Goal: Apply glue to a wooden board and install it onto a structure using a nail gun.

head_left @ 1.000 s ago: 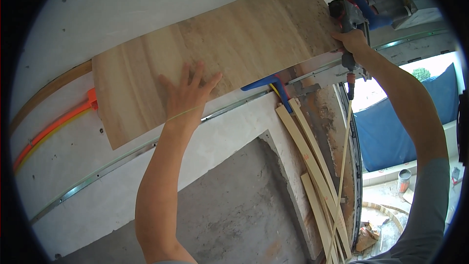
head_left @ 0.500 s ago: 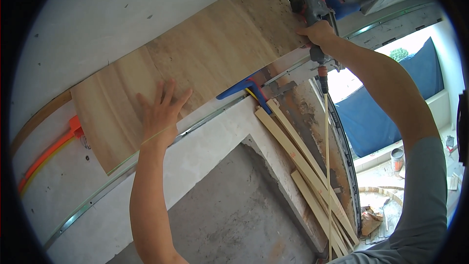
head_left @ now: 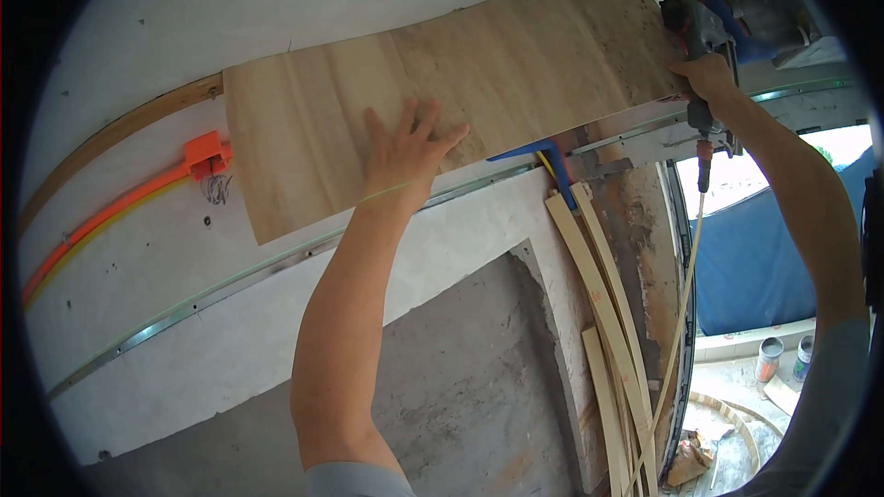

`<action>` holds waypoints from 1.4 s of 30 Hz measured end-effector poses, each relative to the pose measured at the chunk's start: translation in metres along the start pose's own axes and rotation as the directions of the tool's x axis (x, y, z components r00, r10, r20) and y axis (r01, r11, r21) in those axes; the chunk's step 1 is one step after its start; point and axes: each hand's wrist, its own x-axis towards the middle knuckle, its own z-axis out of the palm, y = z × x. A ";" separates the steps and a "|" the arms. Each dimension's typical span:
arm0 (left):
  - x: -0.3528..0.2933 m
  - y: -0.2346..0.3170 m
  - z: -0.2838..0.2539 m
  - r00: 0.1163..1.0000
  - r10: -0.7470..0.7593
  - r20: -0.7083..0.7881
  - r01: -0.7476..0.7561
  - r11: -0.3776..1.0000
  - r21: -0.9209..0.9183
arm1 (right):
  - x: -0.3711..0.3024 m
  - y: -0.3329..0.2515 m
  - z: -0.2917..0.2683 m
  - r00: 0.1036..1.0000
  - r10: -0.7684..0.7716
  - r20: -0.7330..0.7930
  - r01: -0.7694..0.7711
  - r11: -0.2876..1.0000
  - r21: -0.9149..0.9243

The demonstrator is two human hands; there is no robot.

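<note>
A long wood-grain board lies against the pale framed surface ahead of me. My left hand rests on its lower edge area, palm against the face and fingers spread. At the board's right end, my right hand is wrapped round a dark grey nail gun. The gun's nose is close to the board's right edge; I cannot tell whether it touches. From the gun's lower end a thin yellowish air hose hangs down.
A metal channel runs below the board. Left of it are an orange box with wires and an orange conduit. Wooden strips lean by a blue angled piece. Cans stand on the floor beyond the opening.
My view has turned, so the board, both hands and the nail gun sit farther right and the orange box shows more. Against the board, my hands keep about the same places.
</note>
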 end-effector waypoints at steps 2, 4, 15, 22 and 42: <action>0.002 0.000 0.007 0.997 0.015 -0.072 -0.014 1.000 0.014 | -0.002 0.000 0.008 0.999 -0.016 -0.029 0.016 1.000 -0.004; 0.004 0.003 0.003 0.998 -0.027 0.060 0.028 1.000 -0.015 | 0.001 0.005 0.006 0.998 -0.026 -0.060 0.025 1.000 -0.012; 0.009 -0.001 0.022 0.999 0.031 0.017 -0.031 0.998 0.050 | -0.004 0.002 0.014 0.999 0.026 -0.032 -0.024 0.998 0.053; 0.011 -0.003 0.028 0.999 0.050 -0.011 -0.049 0.994 0.095 | 0.013 0.008 0.010 0.998 0.022 0.055 -0.027 0.995 0.101; 0.012 0.010 -0.001 0.993 0.038 0.109 -0.047 0.995 0.085 | 0.005 -0.003 0.010 0.991 0.082 -0.102 -0.086 0.996 -0.030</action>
